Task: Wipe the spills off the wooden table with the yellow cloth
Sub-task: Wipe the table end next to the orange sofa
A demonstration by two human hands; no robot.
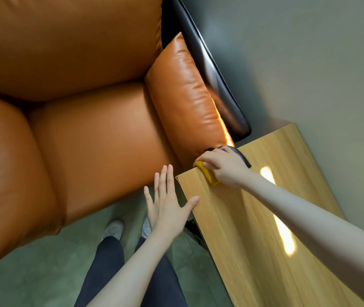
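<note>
The right hand (222, 166) grips the yellow cloth (207, 175), pressing it on the wooden tabletop (254, 229) at its far corner beside the orange sofa (88, 129). The left hand (167, 202) is spread flat, fingers straight, thumb touching the tabletop's near edge.

An orange leather sofa (65, 107) fills the upper left and centre of the frame — a broad back cushion above, two seat cushions below it. At its right end an orange leather pillow (185, 96) stands tilted against a glossy black armrest (218, 85) that runs diagonally toward the middle right. A green carpet (32, 273) covers the lower left of the frame — two grey shoes (114, 229) rest on it, with dark trouser legs (108, 267) below them. Grey floor (309, 52) spans the upper right.
</note>
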